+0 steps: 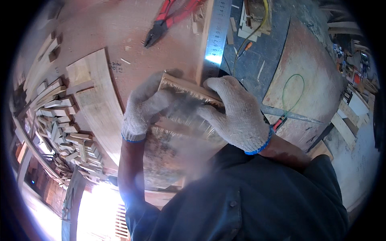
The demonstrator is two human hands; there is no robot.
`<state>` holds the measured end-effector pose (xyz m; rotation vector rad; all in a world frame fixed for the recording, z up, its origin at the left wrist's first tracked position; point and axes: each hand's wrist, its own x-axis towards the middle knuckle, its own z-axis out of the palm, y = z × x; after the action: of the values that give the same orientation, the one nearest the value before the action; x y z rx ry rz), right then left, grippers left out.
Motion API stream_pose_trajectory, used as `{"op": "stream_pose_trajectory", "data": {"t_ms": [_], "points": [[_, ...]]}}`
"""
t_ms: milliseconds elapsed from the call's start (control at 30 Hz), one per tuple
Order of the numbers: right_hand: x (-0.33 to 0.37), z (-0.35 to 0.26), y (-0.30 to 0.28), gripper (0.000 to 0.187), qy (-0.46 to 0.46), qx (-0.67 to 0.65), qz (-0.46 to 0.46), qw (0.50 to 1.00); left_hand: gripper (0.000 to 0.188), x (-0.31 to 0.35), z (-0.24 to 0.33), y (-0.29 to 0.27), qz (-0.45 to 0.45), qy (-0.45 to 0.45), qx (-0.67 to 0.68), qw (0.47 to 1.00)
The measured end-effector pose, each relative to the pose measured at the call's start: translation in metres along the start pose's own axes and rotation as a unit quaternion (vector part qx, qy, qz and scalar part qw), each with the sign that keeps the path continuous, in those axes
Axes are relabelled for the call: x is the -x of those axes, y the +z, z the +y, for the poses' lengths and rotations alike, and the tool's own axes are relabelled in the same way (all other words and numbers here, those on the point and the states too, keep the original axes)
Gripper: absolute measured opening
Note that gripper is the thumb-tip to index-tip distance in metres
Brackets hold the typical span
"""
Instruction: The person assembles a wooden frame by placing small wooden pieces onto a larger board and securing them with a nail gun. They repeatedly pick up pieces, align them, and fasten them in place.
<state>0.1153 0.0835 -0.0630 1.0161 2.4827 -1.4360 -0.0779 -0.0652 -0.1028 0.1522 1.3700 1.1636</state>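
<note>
My left hand (142, 105), in a whitish knitted work glove with a blue cuff, is closed round the left end of a short wooden piece (189, 89). This piece has a row of pale, bristle-like spikes along its lower edge; splinters or pins, I cannot tell which. At its other end my right hand (240, 114), gloved the same way, grips it between thumb and fingers. Below, near my body, lies a larger dark, mottled slab (167, 150) with similar spikes along its upper edge, partly blurred. Just beyond the piece, a steel ruler (217, 36) lies alongside a wooden strip (204, 44).
Red-handled pliers (157, 30) lie on the reddish board at the far side. Flat planks (98, 102) sit left of my hands, beside a heap of wooden offcuts (64, 116). On the right are a green wire loop (294, 90) and a red-handled tool (278, 123).
</note>
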Motion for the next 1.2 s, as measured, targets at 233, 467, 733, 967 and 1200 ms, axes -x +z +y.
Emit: {"op": "stream_pose_trajectory", "data": {"t_ms": [233,467,733,967,1200], "points": [[0.006,0.024,-0.008,0.049,0.004,0.074,-0.057,0.996,0.083,-0.018,-0.025,-0.009,-0.04,0.009,0.057,0.997],[0.015,0.066,0.0,0.044,0.112,0.019,-0.134,0.984,0.083,-0.034,-0.043,-0.025,-0.03,0.001,0.024,0.999],[0.003,0.087,0.01,0.043,0.102,-0.026,-0.139,0.985,0.083,-0.033,-0.044,-0.023,-0.021,-0.015,0.046,0.999],[0.003,0.09,0.014,0.042,0.123,-0.061,-0.126,0.982,0.083,-0.028,-0.019,-0.018,-0.018,-0.05,-0.057,0.997],[-0.001,0.089,0.012,0.047,0.147,-0.05,-0.165,0.974,0.071,-0.025,-0.006,-0.005,0.018,-0.072,-0.072,0.995]]}}
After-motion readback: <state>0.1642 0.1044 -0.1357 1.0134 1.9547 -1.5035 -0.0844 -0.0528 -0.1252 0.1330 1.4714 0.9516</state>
